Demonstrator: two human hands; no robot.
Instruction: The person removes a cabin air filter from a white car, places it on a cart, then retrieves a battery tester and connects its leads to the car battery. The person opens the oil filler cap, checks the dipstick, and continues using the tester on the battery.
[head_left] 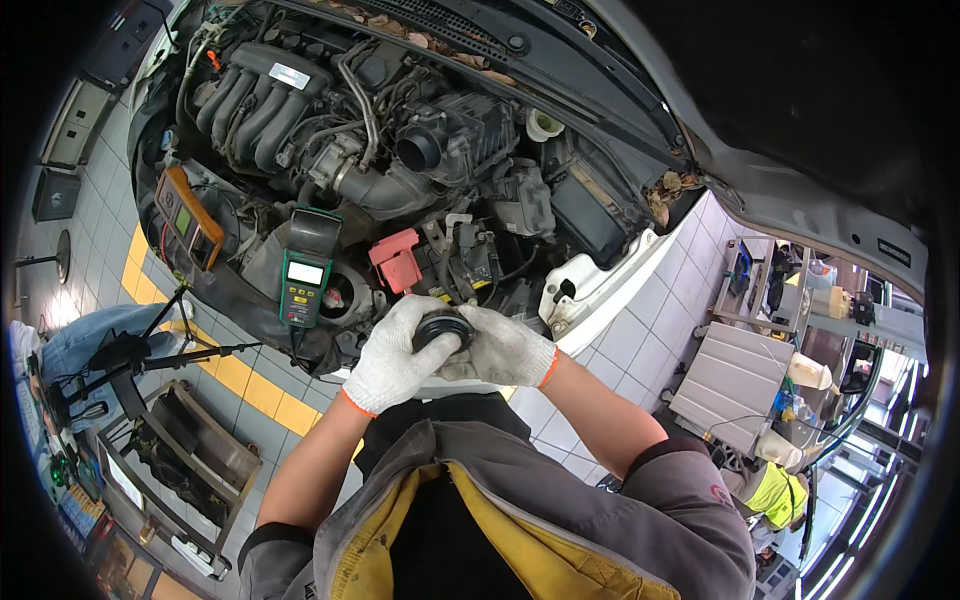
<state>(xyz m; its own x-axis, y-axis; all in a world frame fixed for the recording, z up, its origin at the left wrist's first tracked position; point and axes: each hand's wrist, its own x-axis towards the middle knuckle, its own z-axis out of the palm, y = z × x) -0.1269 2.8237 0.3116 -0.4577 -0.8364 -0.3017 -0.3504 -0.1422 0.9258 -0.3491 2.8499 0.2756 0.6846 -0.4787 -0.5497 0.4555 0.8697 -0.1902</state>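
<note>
A round black cap is between my hands over the front edge of the engine bay. My left hand, in a white knit glove with an orange cuff, closes round its left side, the thumb pressed across it. On the other side my right hand, gloved alike, grips it with bent fingers. The underside of the cap is hidden. Just beyond my hands lie a red plastic terminal cover and the battery area. A green handheld tester with a lit screen rests to the left.
An orange handheld meter leans at the bay's left edge. An uncapped fluid reservoir stands at the back right. The raised hood overhangs the right. A black tripod and a person's jeans are at left; a wheeled cart is at right.
</note>
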